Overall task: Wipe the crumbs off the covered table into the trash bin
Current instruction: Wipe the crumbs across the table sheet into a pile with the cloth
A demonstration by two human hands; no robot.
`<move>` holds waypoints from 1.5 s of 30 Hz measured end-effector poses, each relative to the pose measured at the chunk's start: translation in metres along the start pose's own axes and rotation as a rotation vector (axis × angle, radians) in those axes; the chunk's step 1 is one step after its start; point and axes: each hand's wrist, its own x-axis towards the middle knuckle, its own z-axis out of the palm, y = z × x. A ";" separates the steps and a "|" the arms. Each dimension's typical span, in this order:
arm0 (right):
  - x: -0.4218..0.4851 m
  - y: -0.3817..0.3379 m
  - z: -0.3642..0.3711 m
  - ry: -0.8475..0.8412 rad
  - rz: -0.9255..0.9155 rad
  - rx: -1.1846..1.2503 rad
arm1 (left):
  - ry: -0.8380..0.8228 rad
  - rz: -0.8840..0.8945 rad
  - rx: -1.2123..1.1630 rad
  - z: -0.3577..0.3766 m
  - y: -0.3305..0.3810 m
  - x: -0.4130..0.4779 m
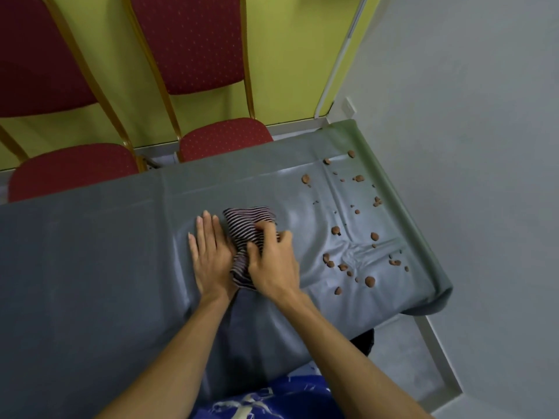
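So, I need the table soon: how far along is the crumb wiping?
Barely begun. Nothing looks done: the crumbs lie scattered over the right end of the table cover. In hand: the right hand grips the striped cloth, the left hand flat beside it. Left: all the sweeping.

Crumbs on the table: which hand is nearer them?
Right. The right hand grips the striped cloth on the side facing the crumbs; the left hand lies flat beyond the cloth.
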 end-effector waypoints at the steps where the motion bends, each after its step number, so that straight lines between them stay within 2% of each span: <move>1: -0.002 0.000 0.003 -0.027 -0.015 -0.013 | -0.010 -0.004 -0.003 0.000 0.000 0.001; 6: -0.010 0.040 -0.013 -0.022 -0.010 -0.097 | 0.046 -0.024 -0.057 -0.009 0.011 0.001; 12: -0.014 0.081 -0.046 0.109 0.164 -0.026 | 0.028 -0.020 -0.074 -0.009 0.009 -0.005; 17: -0.009 0.048 -0.039 0.171 0.052 0.077 | -0.031 -0.028 -0.140 -0.014 0.007 0.002; 22: 0.010 0.021 -0.032 0.151 -0.082 0.208 | -0.148 0.002 -0.313 -0.029 -0.001 0.013; 27: 0.032 0.012 -0.020 0.073 -0.116 0.213 | -0.119 -0.267 -0.592 -0.051 0.013 0.016; 31: 0.045 0.025 -0.018 -0.081 -0.177 0.131 | -0.049 -0.347 -0.708 -0.068 0.036 0.015; 34: 0.051 0.039 -0.027 -0.115 -0.200 0.142 | -0.013 -0.268 -0.613 -0.071 0.060 0.012; 36: 0.055 0.050 -0.036 -0.040 -0.195 0.109 | -0.069 -0.211 -0.471 -0.065 0.076 0.010; 39: 0.065 0.071 -0.055 0.090 -0.183 -0.119 | -0.130 -0.191 -0.263 -0.048 0.098 0.005; 43: 0.076 0.103 -0.071 -0.009 -0.118 -0.389 | -0.086 -0.206 -0.063 -0.034 0.111 0.004; 45: 0.074 0.116 -0.071 -0.056 -0.122 -0.454 | -0.068 -0.233 -0.121 -0.036 0.103 0.011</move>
